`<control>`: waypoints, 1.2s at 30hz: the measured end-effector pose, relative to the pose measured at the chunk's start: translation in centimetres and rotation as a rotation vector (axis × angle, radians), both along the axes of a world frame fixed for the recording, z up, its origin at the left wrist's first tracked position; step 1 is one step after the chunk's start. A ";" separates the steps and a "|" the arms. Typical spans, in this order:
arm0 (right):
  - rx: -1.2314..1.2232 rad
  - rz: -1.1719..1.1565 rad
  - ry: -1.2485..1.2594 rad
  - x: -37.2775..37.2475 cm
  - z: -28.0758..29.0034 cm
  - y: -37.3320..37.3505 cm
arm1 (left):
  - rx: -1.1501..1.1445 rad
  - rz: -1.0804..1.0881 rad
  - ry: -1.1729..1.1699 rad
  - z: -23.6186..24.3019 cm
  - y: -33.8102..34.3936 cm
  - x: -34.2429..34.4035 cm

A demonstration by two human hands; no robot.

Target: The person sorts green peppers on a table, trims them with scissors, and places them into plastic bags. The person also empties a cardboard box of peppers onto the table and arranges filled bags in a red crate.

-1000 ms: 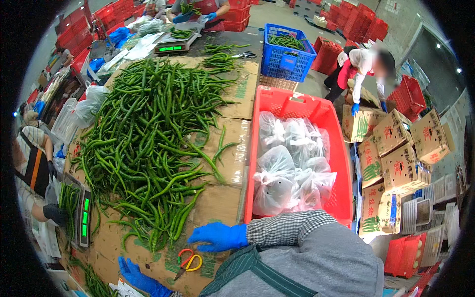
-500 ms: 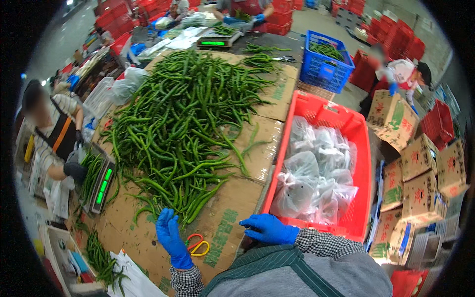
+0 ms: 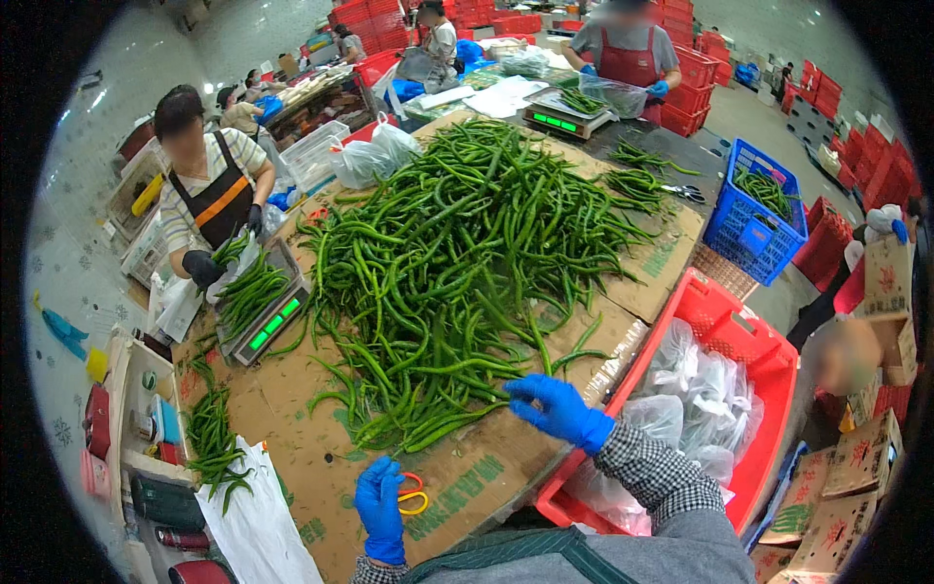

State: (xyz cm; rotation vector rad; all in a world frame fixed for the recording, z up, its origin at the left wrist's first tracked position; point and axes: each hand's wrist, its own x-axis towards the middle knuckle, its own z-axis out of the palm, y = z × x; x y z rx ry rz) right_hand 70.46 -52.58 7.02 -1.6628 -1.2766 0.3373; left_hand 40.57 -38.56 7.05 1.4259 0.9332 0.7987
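My left hand [image 3: 379, 501], blue-gloved, is at the pile's near end with loosely bent fingers and nothing clearly in them, beside red-and-yellow scissors [image 3: 413, 501] on the cardboard [image 3: 477, 462]. My right hand [image 3: 555, 414], also gloved, hovers open at the right front of the green chili pile [image 3: 438, 253], fingers bent. A small bunch of chilies [image 3: 209, 423] and white sheets [image 3: 248, 516] lie at the left. A red crate [image 3: 754, 336] of white-bagged bundles [image 3: 681, 419] stands to my right.
A gloved worker [image 3: 219, 195] handles chilies at a scale [image 3: 272, 321]; another [image 3: 623, 54] stands behind a second scale [image 3: 564, 122]. A blue crate [image 3: 759, 243], black scissors [image 3: 686, 192], cardboard boxes [image 3: 846, 487] and a partly hidden worker [image 3: 851, 292] are at the right.
The view has swung leftward and up, showing more workers. My hands have risen toward the pile's near end, the right moving forward. The worker at the right has bent among the boxes.
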 end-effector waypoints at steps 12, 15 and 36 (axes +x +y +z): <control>0.053 -0.402 -0.456 16.3 3.1 21.7 | 0.101 -0.131 -0.036 -0.4 3.4 4.5; -0.578 -0.421 -0.381 17.3 2.1 25.3 | 0.097 -0.085 -0.028 -0.8 4.7 4.5; 0.625 -0.289 0.514 7.7 8.3 13.6 | 0.014 -0.162 -0.154 -0.2 5.4 5.7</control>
